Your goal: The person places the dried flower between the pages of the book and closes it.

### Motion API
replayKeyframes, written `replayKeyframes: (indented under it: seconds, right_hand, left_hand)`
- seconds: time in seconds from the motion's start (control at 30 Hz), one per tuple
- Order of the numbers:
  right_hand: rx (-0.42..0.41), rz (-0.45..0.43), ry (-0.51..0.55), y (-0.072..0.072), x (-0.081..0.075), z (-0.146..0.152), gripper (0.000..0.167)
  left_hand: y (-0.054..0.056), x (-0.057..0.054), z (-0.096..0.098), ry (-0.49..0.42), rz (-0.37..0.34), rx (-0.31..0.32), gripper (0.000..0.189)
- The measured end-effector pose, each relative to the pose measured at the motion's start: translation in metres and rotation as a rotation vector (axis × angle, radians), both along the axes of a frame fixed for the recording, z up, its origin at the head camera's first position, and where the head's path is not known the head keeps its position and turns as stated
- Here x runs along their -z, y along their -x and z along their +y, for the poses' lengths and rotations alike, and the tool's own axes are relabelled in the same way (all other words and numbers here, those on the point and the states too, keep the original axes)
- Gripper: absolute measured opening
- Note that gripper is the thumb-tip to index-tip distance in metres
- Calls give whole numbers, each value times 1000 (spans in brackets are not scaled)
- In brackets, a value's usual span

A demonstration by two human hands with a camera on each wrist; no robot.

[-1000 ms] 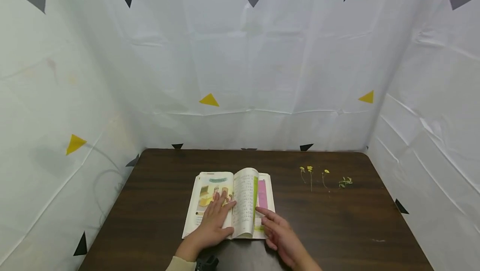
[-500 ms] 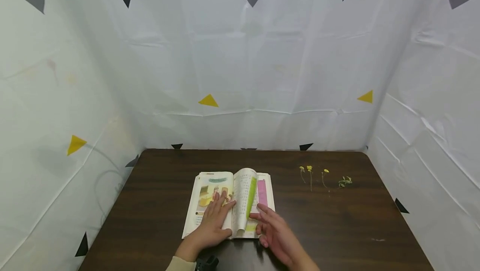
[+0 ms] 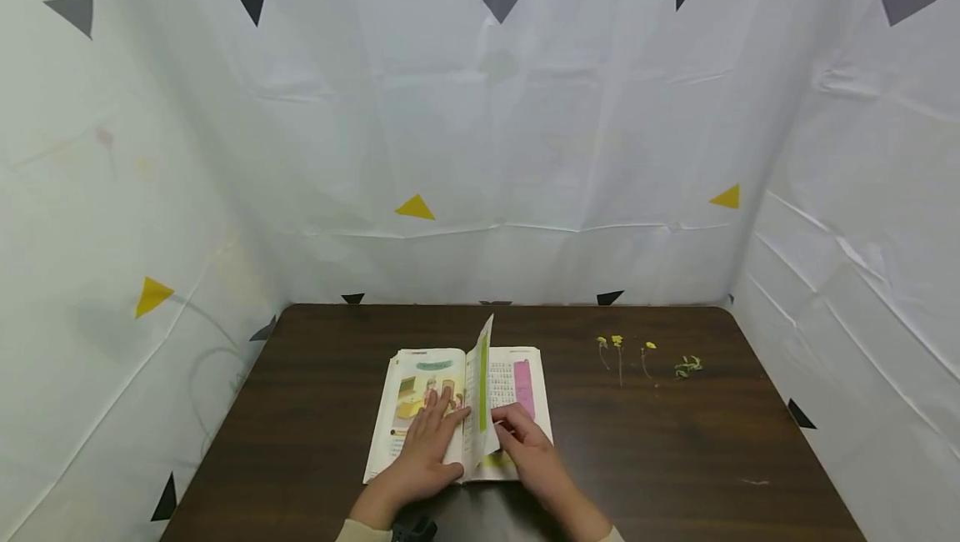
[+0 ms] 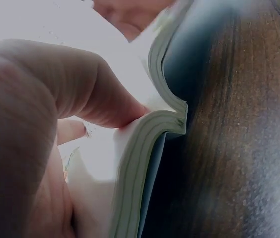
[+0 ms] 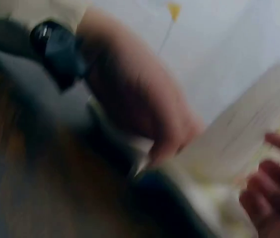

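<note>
An open book [image 3: 382,450] lies on the table, with an illustrated left page and pink and yellow-green blocks on the right page. Spread over the left page, my left hand [image 3: 427,450] holds it down; in the left wrist view its thumb [image 4: 100,94] presses beside the gutter. One page [image 3: 480,400] with a green strip stands nearly upright from the spine. My right hand [image 3: 528,450] is at that page's free edge, index finger and thumb bent toward it. The right wrist view is blurred, with the right hand [image 5: 274,193] beside the raised page [image 5: 234,124]; I cannot tell whether it pinches the page.
Right of the book, several small yellow flowers [image 3: 617,341] on thin stems and a green leafy sprig [image 3: 687,367] lie on the dark wooden table [image 3: 675,459]. White sheeting [image 3: 540,133] with printed triangles surrounds the table. A black device [image 3: 415,529] is on the left wrist.
The page has risen from a curl over the right side to nearly upright, uncovering more of the right page. My right hand has moved left with it. The left hand stays in place.
</note>
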State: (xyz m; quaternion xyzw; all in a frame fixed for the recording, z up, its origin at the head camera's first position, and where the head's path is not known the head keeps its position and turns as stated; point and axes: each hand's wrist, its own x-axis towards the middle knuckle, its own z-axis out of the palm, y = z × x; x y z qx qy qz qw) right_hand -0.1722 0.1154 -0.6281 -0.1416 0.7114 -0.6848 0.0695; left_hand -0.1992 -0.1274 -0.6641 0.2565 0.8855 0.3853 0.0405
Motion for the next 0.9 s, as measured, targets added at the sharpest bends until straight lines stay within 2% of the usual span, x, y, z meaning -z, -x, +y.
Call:
replayKeyframes:
  seconds: [0.17,0.23,0.3,0.4,0.5,0.57,0.6,0.67,0.73,0.77,0.83,0.9]
  right_hand:
    - [-98,81,-47,2,25,2,63]
    - [-114,138,-112,4,27,0,61]
    - [-123,241,-220,5,28,-3,56]
    - [-140,389,-376,6,27,-9,53]
    - [-123,484,-502,4,27,-15,62]
    - [-107,518,-560,3,27,-18,64]
    - [-102,521,-584,2,27,-20,64]
    - [-98,525,-615,1,26,-22,63]
    - [-96,519,-635,0,25,-22,62]
    - [-93,516,-647,0,24,-22,62]
    - [-88,518,-662,-1,24,-22,61]
    - [-82,511,-680,-2,23,-21,61]
  left_hand:
    - [2,-6,-5,-85,12,68,81]
    - [4,-10,-10,-108,-20,67,73]
    - [6,-14,-15,-124,-75,52,66]
    - [7,-17,-21,-159,-188,-5,65]
    - [5,-19,-28,-203,-240,-86,62]
    - [4,-21,-32,-265,-267,-130,64]
    - [3,-22,-34,-303,-273,-153,58]
    - [3,-28,-37,-418,-289,-200,52]
    - [1,-36,-38,-506,-250,-272,47]
    - [0,-41,-39,-506,-191,-317,42]
    - [-5,-53,-37,-430,-34,-412,37]
    - [-10,-67,-32,-294,147,-498,34]
